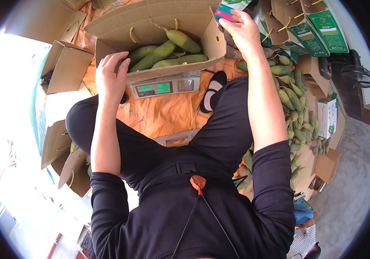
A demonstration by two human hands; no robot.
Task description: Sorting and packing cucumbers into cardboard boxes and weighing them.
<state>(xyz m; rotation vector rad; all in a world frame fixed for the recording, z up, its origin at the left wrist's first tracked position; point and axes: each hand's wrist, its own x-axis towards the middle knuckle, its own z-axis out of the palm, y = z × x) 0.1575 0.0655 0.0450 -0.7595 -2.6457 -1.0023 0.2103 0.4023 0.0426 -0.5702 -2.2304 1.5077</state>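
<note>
An open cardboard box (167,74) sits on a digital scale (189,85) with lit green displays. Inside the box lie several long green radishes (158,55), one with a thin root tip pointing up to the left. My left hand (111,75) is at the box's near left corner, its fingers curled over the edge and its thumb beside them. At the box's right side, my right hand (242,32) has its thumb and fingers closed on a flap with a coloured print (223,12); the fingertips are partly hidden.
A large pile of green radishes (295,99) spreads along the right. Green printed boxes with rope handles (323,32) stand at the far right, near a small black fan (358,73). More open cartons (69,67) stand at left. Orange sheeting (150,116) covers the floor between my legs.
</note>
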